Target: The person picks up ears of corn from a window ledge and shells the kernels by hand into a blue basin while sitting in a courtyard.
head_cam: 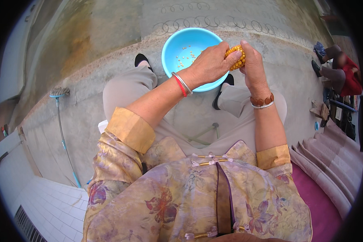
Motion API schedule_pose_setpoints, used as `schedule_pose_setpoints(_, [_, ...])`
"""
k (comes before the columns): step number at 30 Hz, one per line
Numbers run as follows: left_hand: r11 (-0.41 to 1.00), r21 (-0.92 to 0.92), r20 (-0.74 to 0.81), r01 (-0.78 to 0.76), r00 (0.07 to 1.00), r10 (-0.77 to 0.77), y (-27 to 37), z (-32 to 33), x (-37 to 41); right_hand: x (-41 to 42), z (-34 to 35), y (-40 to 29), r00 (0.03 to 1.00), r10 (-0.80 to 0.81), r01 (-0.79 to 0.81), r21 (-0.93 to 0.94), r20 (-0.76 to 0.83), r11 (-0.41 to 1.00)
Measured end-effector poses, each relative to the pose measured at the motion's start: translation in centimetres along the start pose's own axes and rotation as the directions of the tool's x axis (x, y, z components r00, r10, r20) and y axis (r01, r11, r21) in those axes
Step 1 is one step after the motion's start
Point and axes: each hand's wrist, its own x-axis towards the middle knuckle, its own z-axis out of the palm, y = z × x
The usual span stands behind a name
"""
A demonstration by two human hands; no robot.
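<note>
A yellow ear of corn is gripped between my two hands, over the right rim of a light blue plastic basin. My left hand, with a silver bangle and a red band at the wrist, reaches across the basin and has its thumb on the kernels. From the right, my right hand holds the ear, its thumb raised along the far side; its lower fingers are mostly hidden. Loose corn kernels lie scattered on the basin's bottom.
A mop with a blue and grey handle lies at the left on the concrete ground. At the far right sits another person in red, near several small items. A purple cloth and draped pale fabric are at my right.
</note>
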Motion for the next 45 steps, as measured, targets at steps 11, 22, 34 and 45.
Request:
schedule_pose_setpoints(11, [0.999, -0.031, 0.086, 0.009, 0.996, -0.006, 0.4, 0.0, -0.3, 0.8, 0.5, 1.1, 0.975, -0.224, 0.223, -0.083, -0.007, 0.971])
schedule_pose_setpoints(22, [0.985, 0.027, 0.14, -0.171, 0.976, 0.165, 0.0, -0.1, -0.1, 0.6, 0.5, 0.9, 0.915, -0.403, 0.369, -0.368, -0.017, 0.853])
schedule_pose_setpoints(34, [0.99, -0.143, 0.205, -0.009, 0.978, 0.039, 0.4, -0.8, 0.3, 1.2, 0.2, 0.9, 0.913, -0.407, 0.371, -0.382, -0.015, 0.846])
schedule_pose_setpoints(45, [0.997, -0.009, 0.324, 0.072, 0.944, -0.065, 0.3, -1.1, 0.1, 0.9, 0.9, 1.2, 0.943, -0.325, 0.307, -0.556, 0.07, 0.772])
